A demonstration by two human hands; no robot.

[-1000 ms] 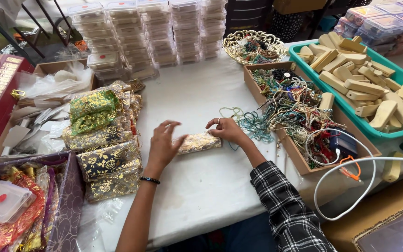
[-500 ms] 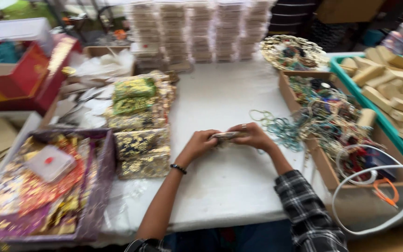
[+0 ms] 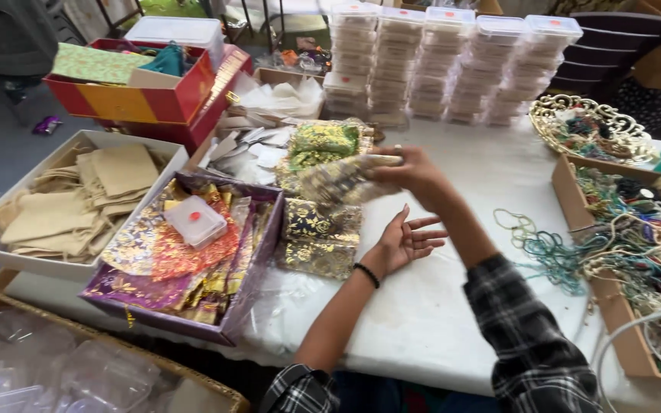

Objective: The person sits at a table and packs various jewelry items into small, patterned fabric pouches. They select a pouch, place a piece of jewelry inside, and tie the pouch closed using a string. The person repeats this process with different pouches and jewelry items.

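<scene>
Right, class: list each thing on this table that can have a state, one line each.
right hand: gripping a gold-patterned pouch, lifted above the pile
left hand: open, palm up, empty
purple box: open, filled with patterned pouches
small clear case: lid shut
stacked clear containers: lids on

Stacked clear lidded boxes (image 3: 453,65) stand behind, a red box (image 3: 135,95) far left, tangled bead strings (image 3: 629,245) right.

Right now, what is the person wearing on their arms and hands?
Both hands are bare, with no gloves. The left hand has a thin black band around the wrist. Both arms wear a black-and-white plaid shirt, with the sleeves pushed up so the forearms are uncovered. No rings or watch are clearly visible.
</scene>
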